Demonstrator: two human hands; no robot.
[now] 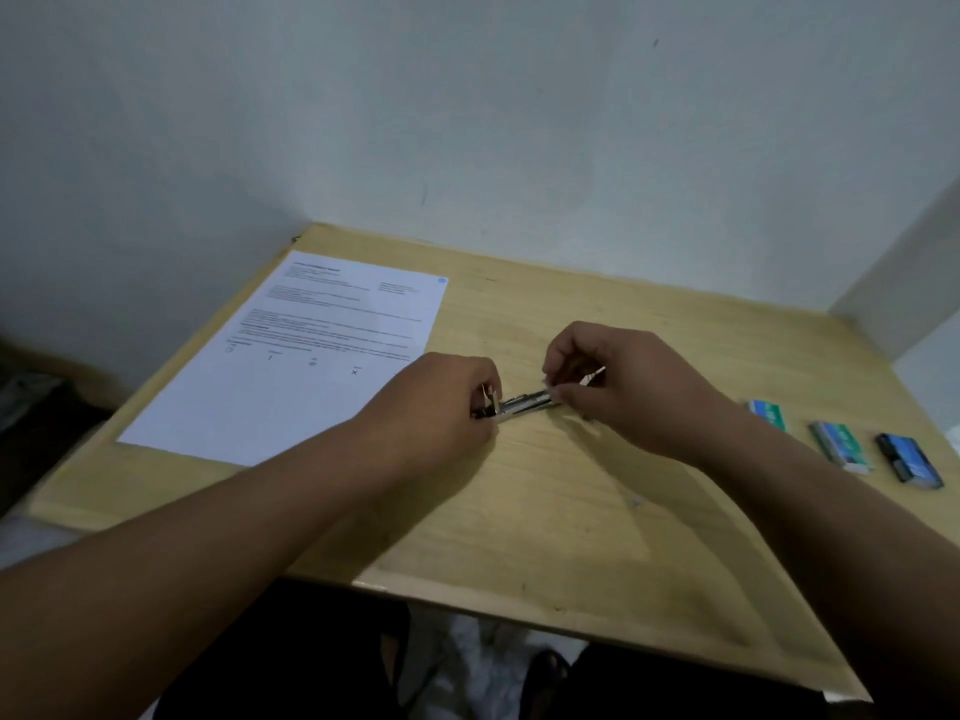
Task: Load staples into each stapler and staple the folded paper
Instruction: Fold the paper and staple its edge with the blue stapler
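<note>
Loading under way: left hand point(447, 394) grips stapler point(524, 402) rear, right hand point(597, 381) pinches its front. Paper point(311, 345) far left, flat, unstapled. Staple boxes point(841, 444) wait right.

Paper sheet point(306, 350) lies flat on the bench point(597, 511), far-left part. Stapler point(524, 402) sits mid-bench, just right of the sheet, w/ left hand point(441, 397) at its left end & right hand point(613, 387) at its right end. Three staple boxes point(841, 444) in a row near the right edge (well apart from the stapler). Wall point(467, 122) behind the bench.
</note>
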